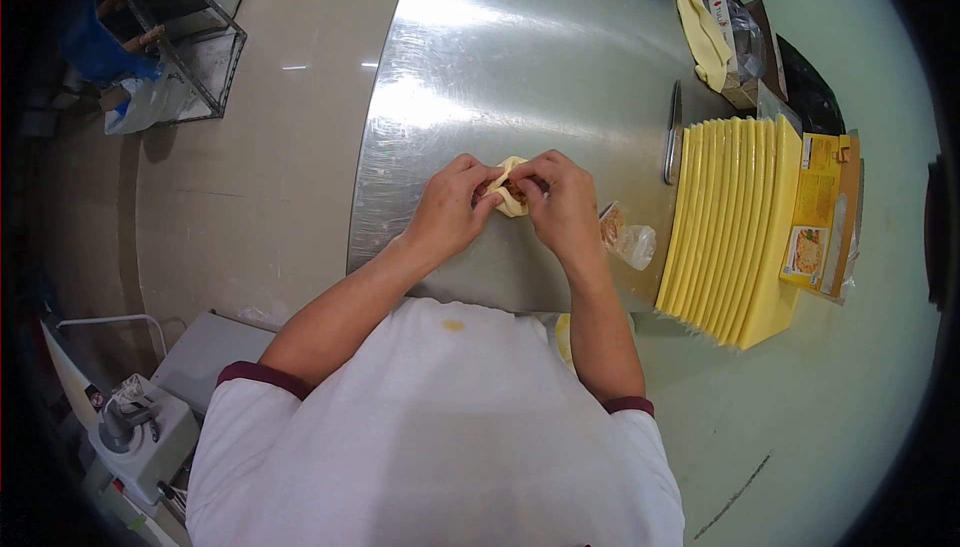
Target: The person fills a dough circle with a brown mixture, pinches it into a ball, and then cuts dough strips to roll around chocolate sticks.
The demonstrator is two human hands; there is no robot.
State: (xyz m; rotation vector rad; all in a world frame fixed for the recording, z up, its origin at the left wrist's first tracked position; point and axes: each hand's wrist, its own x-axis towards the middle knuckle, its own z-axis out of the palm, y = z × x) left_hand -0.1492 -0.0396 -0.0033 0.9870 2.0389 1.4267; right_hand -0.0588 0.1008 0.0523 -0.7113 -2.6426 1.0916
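A small piece of pale dough (513, 206) with brown filling showing in its middle is held over the metal table between both hands. My left hand (452, 205) pinches its left edge between thumb and fingers. On the other side, my right hand (562, 201) grips the right edge, its fingertips close to the filling. Just right of my right hand lies a clear plastic bag (634, 245) with some brown filling (610, 224) beside or inside it; I cannot tell which.
A row of yellow slabs (725, 227) stands on the right, beside a yellow package (820, 212). A knife (673, 132) lies left of them. Farther back are a dough strip (702, 32) and an open box (755, 57). The metal table's (500, 47) left edge borders the floor.
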